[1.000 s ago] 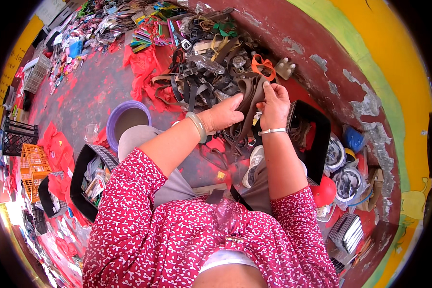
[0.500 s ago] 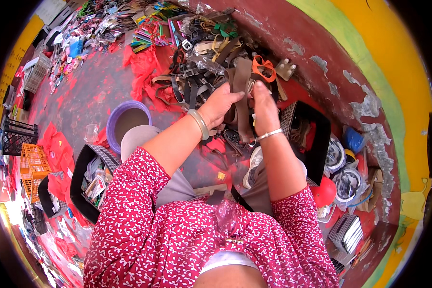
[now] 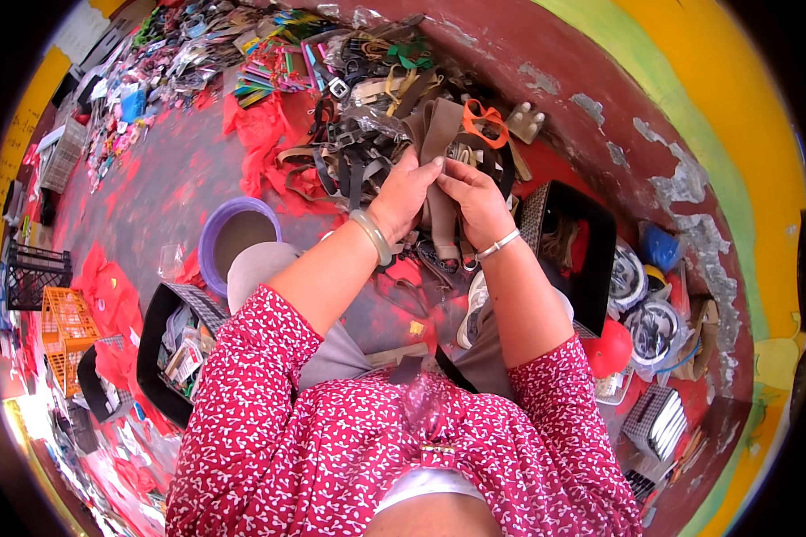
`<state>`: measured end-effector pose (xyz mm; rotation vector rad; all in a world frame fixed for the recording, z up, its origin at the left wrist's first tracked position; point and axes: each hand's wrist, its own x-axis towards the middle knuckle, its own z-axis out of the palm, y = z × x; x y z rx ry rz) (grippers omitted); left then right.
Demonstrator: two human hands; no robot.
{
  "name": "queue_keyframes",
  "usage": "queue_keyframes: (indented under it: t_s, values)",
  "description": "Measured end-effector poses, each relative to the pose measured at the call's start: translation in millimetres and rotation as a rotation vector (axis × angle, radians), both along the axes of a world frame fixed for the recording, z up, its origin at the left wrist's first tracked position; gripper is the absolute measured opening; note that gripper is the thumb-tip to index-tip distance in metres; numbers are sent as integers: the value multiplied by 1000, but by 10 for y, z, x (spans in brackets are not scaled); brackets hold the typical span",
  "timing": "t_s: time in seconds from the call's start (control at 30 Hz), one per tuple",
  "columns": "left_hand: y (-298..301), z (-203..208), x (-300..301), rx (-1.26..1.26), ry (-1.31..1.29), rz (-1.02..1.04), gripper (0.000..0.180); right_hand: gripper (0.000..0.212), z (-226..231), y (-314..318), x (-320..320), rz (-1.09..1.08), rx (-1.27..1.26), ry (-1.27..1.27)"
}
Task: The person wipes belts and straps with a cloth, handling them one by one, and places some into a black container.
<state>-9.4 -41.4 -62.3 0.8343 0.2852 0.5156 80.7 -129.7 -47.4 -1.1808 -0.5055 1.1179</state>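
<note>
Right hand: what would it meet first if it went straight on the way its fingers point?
The right hand would probably meet the brown strap first, right by its fingertips, with the left hand close beyond; depth there is unclear.

Left forearm (image 3: 330, 276) and right forearm (image 3: 530, 300) extend forward, converging ahead of the torso (image 3: 367, 421). Left grip (image 3: 405, 190): thumb directed rightward. Right grip (image 3: 476, 200): thumb and fingers drawn together. Digits lie close; contact between them cannot be confirmed.

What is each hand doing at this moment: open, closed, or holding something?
Left hand: closed, holding the brown strap with the thumb on top.
Right hand: closed, fingers pinching the same strap.
</note>
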Motion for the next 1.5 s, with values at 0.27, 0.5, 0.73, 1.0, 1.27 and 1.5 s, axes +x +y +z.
queue_keyframes:
  t_s: [0.27,0.5,0.73,1.0,1.27,1.5]
  values:
    - [-115,-145,97,295,157,186,32,35,-65,6,-143,-141,-50,-467]
    - [-396,120,247,117,53,9,45,25,576,-555,346,-172,130,-208]
    - [-262,90,277,227,273,-211,34,36,128,-1973,1830,-659,51,-75]
    - [-82,-181,234,184,578,-248,29,40,-1919,-2921,2534,-1007,-328,11]
    - [-78,-443,403,234,735,-324,27,34,-3046,-2460,2224,-217,-1442,-566]
    - [-113,-521,473,278,797,-371,27,26,-3600,-2016,2157,-15,-1408,-658]
